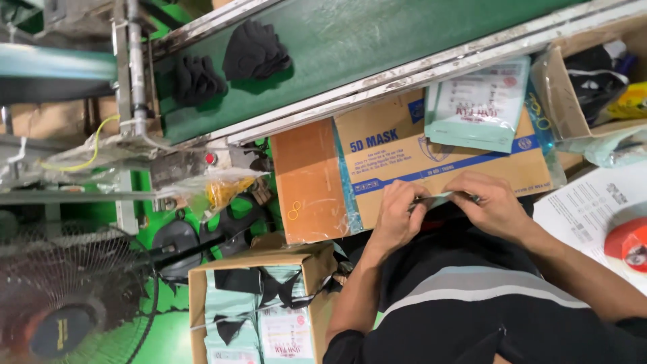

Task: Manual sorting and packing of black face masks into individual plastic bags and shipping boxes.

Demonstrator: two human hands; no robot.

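My left hand and my right hand both pinch the edge of a thin pale green packet, seen edge-on between them, just above my dark striped shirt. The packet rests against a brown cardboard box with blue print. A stack of pale green mask packets lies on that box beyond my hands. Two piles of black masks sit on the green conveyor belt farther away.
An open carton at lower left holds filled green packets and black masks. Another open carton stands at upper right. White printed sheets and a red tape roll lie at right. A fan fills the lower left corner.
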